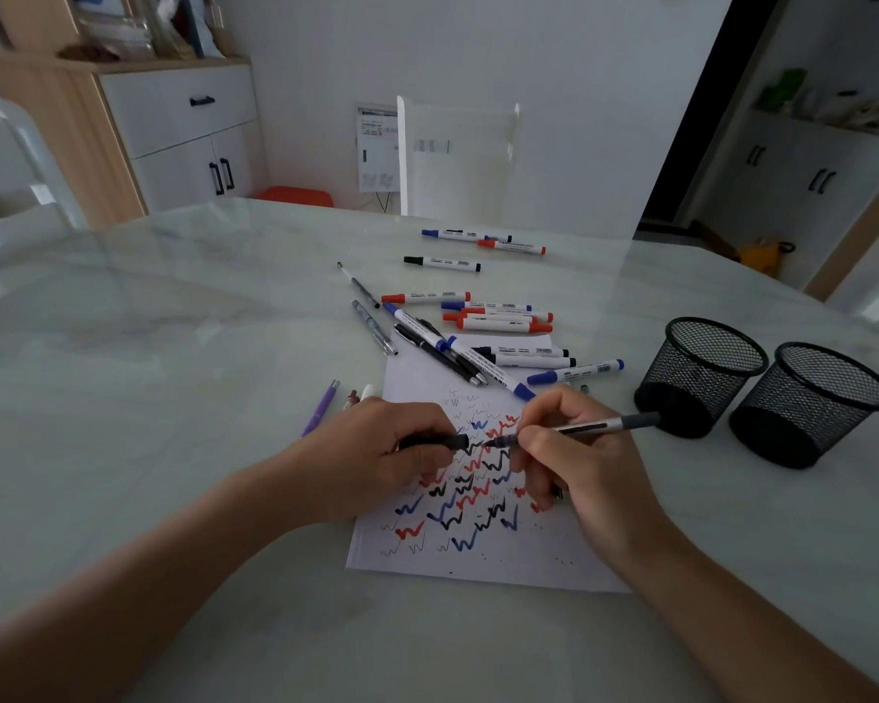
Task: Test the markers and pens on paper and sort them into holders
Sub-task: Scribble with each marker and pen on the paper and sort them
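Markers and pens (498, 324) lie in a loose heap at 12 o'clock of the paper (478, 560), several of them overlapping its far edge: white barrels with red, blue and black caps, plus a few slim dark pens lying slantwise. Farther out at 12 o'clock three more markers lie apart from the heap: a blue marker (458, 234), a red marker (511, 247) just beside it, and a black marker (442, 263) nearer the sheet.

The paper lies flat on the pale marble table (173, 347) and carries rows of red, blue and black squiggles. Both hands hover over its middle. The left hand (376, 449) comes in from 8 o'clock, its fingers curled round a black cap (437, 441) whose mouth faces 3 o'clock. The right hand (574, 464) comes in from 4 o'clock and pinches a grey pen (595, 427) near its front end. The barrel runs out toward 3 o'clock and the dark tip points toward 9 o'clock, just beside the cap's mouth; whether they touch cannot be told.

At 3 o'clock of the sheet a black mesh holder (701, 378) stands upright, with a second mesh holder (813, 408) close beside it. A purple pen (321, 411) lies at 9 o'clock, just off the paper near the left hand
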